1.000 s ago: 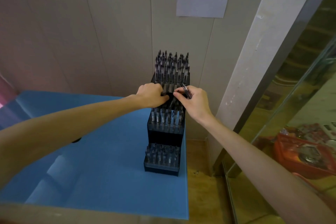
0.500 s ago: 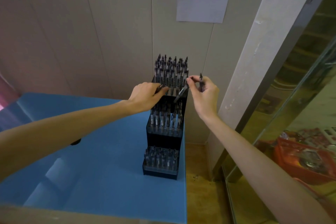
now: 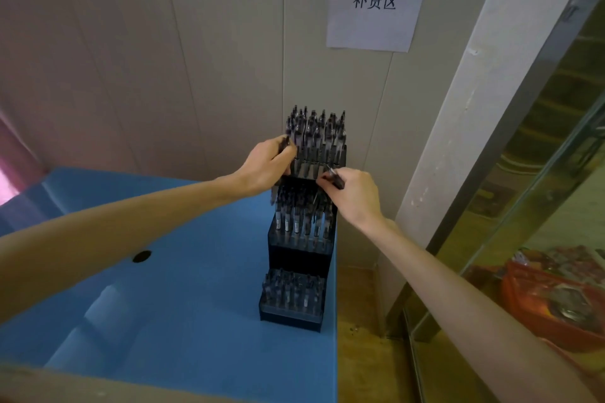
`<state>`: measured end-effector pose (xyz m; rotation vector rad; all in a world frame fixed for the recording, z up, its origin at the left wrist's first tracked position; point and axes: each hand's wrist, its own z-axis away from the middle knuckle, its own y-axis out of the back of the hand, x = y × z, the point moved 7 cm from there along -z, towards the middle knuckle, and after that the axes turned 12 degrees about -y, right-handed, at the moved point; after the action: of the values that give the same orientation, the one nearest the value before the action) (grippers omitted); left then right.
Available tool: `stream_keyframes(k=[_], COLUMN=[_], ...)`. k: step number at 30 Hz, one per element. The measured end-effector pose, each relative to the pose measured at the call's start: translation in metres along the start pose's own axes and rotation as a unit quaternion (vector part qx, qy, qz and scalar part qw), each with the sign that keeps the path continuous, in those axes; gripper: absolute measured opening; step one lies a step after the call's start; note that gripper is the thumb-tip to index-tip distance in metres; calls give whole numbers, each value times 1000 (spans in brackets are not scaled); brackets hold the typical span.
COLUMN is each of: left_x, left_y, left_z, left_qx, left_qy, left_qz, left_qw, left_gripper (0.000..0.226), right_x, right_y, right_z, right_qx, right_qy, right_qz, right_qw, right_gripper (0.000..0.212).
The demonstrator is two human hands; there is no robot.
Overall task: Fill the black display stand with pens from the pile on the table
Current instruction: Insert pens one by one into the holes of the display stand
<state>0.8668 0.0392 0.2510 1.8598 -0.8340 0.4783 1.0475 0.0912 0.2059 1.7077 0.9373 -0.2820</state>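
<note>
Up at the black display stand [image 3: 296, 250], my left hand [image 3: 266, 167] and right hand [image 3: 355, 195] each pinch a pen in their fingers, so I'd guess slotting them into free holes comes next.

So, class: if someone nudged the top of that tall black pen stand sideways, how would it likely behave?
The black display stand looks tall and narrow, so it may tip rather than slide. It sits near the blue table edge, so it could fall off. Its upright pens would probably spill.

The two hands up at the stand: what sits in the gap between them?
In the head view, between the left hand and right hand lies the black display stand, its upper tiers packed with upright pens.
</note>
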Motion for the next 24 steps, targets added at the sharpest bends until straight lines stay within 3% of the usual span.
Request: stream_keyframes(k=[7,12,16,24], left_x=[-12,-15,-13,-17], left_y=[4,19,24,16], left_z=[4,11,19,30], left_qx=[-14,19,30,7], left_qy=[8,-14,-16,-24], left_qz=[39,-37,-53,-51], left_qw=[999,999,998,998], left_gripper=[37,43,40,43], right_x=[-20,-36,-46,-31], right_y=[1,-4,0,24], right_z=[-13,-16,-17,-18], right_qx=[-70,-93,-69,-28], right_qy=[-23,-16,-4,-29], right_qz=[51,114,181,151], right_qw=[996,989,981,988], right_gripper=[33,37,29,32])
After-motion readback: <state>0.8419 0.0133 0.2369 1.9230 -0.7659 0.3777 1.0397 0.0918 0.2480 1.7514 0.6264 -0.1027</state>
